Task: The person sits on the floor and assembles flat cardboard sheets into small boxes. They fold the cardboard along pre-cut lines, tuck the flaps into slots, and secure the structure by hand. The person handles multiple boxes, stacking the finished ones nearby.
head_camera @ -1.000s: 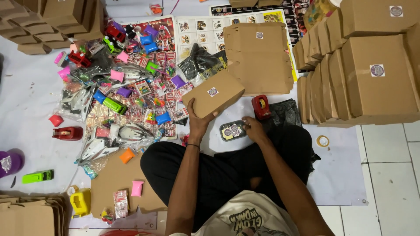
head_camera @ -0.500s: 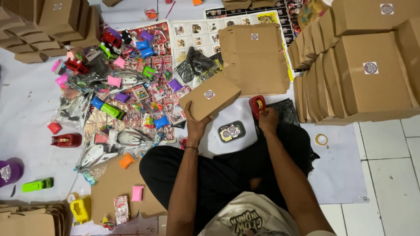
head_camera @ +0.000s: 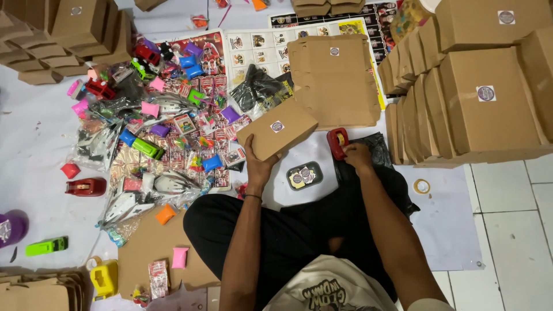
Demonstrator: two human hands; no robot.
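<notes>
My left hand [head_camera: 259, 164] holds a closed brown cardboard box [head_camera: 276, 129] with a round sticker on its lid, lifted above the floor in front of me. My right hand [head_camera: 355, 155] rests on a red tape dispenser [head_camera: 337, 142] lying on the white floor sheet, fingers curled around it. Between my hands sits a small dark tray [head_camera: 304, 175] with round stickers inside. I sit cross-legged in black trousers.
A stack of flat brown boxes [head_camera: 337, 78] lies ahead. Folded boxes [head_camera: 472, 98] pile up at right and far left [head_camera: 69, 29]. A heap of small toys and packets [head_camera: 161, 132] spreads left. A tape roll [head_camera: 422, 186] lies at right, a second red dispenser [head_camera: 86, 186] at left.
My right hand has moved from the dark sticker tray up and right to the red tape dispenser. The left hand has kept the box raised, nearly still.
</notes>
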